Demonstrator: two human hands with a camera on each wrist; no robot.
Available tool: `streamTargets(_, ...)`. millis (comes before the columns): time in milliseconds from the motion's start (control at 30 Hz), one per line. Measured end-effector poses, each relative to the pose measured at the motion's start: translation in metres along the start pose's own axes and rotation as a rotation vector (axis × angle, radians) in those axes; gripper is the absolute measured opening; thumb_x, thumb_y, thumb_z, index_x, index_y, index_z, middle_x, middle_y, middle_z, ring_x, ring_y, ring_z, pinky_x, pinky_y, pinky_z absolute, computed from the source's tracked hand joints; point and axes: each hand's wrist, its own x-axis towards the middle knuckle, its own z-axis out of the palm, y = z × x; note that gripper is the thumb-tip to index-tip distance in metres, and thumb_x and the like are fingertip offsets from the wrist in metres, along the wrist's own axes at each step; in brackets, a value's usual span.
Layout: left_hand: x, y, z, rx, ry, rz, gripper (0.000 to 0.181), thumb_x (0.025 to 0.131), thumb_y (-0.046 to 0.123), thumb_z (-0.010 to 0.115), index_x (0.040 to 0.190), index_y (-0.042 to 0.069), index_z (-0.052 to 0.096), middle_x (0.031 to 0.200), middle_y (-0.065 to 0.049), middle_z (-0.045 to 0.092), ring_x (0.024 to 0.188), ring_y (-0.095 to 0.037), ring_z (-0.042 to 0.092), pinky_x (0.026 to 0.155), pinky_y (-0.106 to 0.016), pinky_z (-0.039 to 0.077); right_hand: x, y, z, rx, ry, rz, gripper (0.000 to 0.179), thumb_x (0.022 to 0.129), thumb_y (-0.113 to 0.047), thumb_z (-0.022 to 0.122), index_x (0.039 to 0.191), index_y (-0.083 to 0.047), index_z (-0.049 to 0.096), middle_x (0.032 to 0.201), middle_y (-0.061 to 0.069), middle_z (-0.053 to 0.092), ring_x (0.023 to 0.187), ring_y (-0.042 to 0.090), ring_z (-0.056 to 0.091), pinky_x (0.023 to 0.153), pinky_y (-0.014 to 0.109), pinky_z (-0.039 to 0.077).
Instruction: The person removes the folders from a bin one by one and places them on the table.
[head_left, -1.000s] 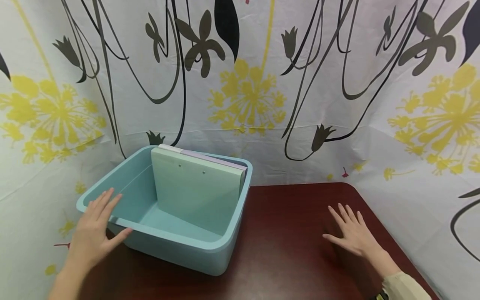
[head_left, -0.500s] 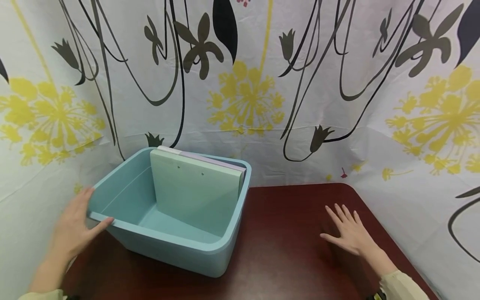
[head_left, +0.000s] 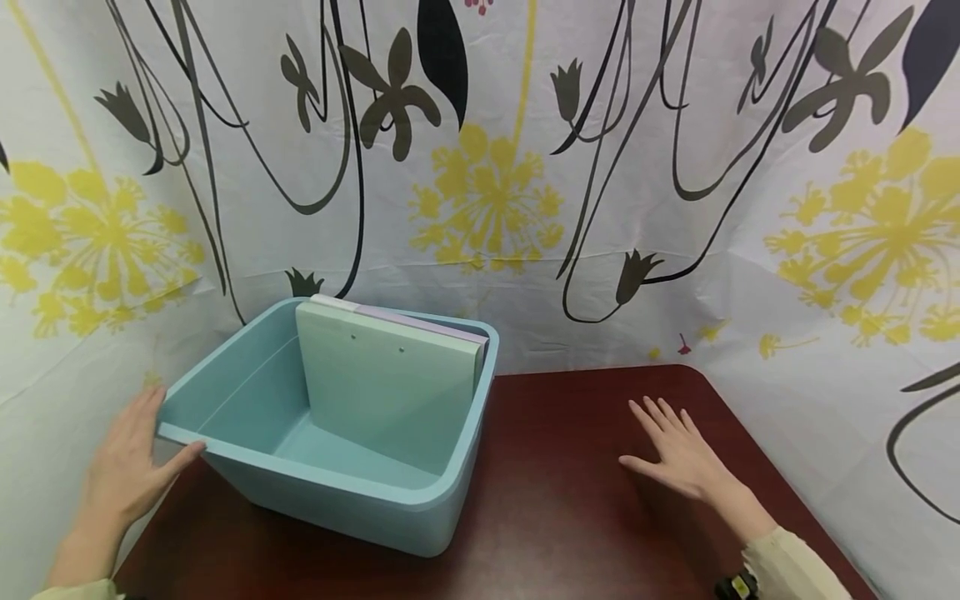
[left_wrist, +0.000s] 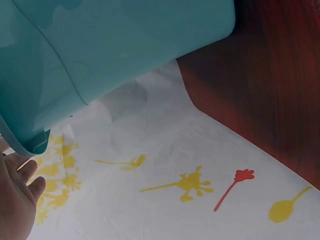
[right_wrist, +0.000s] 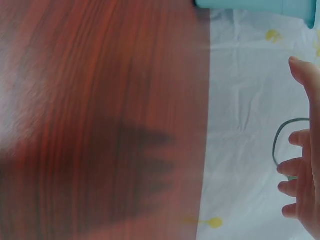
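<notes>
A light blue plastic bin (head_left: 337,512) stands on the left part of the table. Inside it, a flat pale green folder-like piece (head_left: 390,392) with two small dots leans upright against the far wall, and a lilac one (head_left: 427,322) shows behind it. At the bin's near left corner is my left hand (head_left: 120,475), fingers extended and thumb spread; whether it touches the rim I cannot tell. The left wrist view has these fingers (left_wrist: 37,187) just below the rim (left_wrist: 15,142). Over the table's right side hovers my right hand (head_left: 678,454), fingers spread, holding nothing.
The dark red-brown table (head_left: 555,467) has a rounded far right corner. A white cloth (head_left: 495,292) with yellow and dark plant prints hangs behind and on both sides, close to the bin. A dark wristband (head_left: 738,586) sits at the right sleeve.
My left hand has moved left, from over the bin's near rim to its outer left corner. My right hand has shifted slightly left and up. The bin and its contents have stayed in place.
</notes>
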Motion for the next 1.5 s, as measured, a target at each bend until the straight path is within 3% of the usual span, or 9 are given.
streamTargets(167,-0.002,-0.004,0.002,0.012,-0.008,-0.009,0.083,0.083,0.041,0.057,0.143,-0.001,0.018,0.143,-0.028,0.021,0.134,-0.04,0.015,0.111,-0.037,0.0,0.007,-0.01,-0.005,0.021,-0.01,-0.008,0.087,0.079,-0.059,0.055,0.144,-0.01,0.025,0.144,0.023,0.025,0.133,0.04,0.018,0.103,0.058,0.013)
streamTargets(367,-0.003,-0.003,0.004,0.007,-0.033,-0.055,0.083,0.084,0.042,0.055,0.143,-0.001,0.017,0.143,-0.03,0.018,0.132,-0.045,0.014,0.11,-0.046,0.001,0.017,-0.023,-0.009,0.06,-0.005,-0.018,0.086,0.079,-0.058,0.056,0.144,-0.011,0.026,0.145,0.02,0.026,0.133,0.04,0.018,0.104,0.056,0.013)
streamTargets(700,-0.005,-0.001,0.002,-0.006,-0.042,-0.069,0.083,0.082,0.04,0.058,0.142,-0.002,0.018,0.143,-0.029,0.018,0.132,-0.044,0.014,0.107,-0.053,0.006,0.04,-0.049,-0.019,0.127,-0.004,-0.035,0.086,0.08,-0.057,0.056,0.144,-0.01,0.024,0.146,0.018,0.024,0.135,0.036,0.016,0.105,0.055,0.012)
streamTargets(1000,-0.004,-0.002,0.006,-0.03,-0.028,-0.048,0.083,0.081,0.039,0.059,0.138,-0.009,0.023,0.141,-0.032,0.02,0.13,-0.046,0.015,0.11,-0.044,0.0,0.059,-0.073,-0.027,0.153,0.023,-0.08,0.086,0.08,-0.058,0.055,0.144,-0.01,0.024,0.147,0.014,0.024,0.136,0.033,0.016,0.107,0.052,0.01)
streamTargets(1500,-0.004,-0.001,0.007,-0.058,-0.022,-0.064,0.084,0.082,0.037,0.06,0.138,-0.011,0.02,0.14,-0.033,0.021,0.129,-0.047,0.016,0.11,-0.045,0.002,0.087,-0.103,-0.044,0.226,0.053,-0.122,0.085,0.082,-0.057,0.053,0.145,-0.011,0.02,0.148,0.008,0.023,0.137,0.029,0.017,0.108,0.05,0.012)
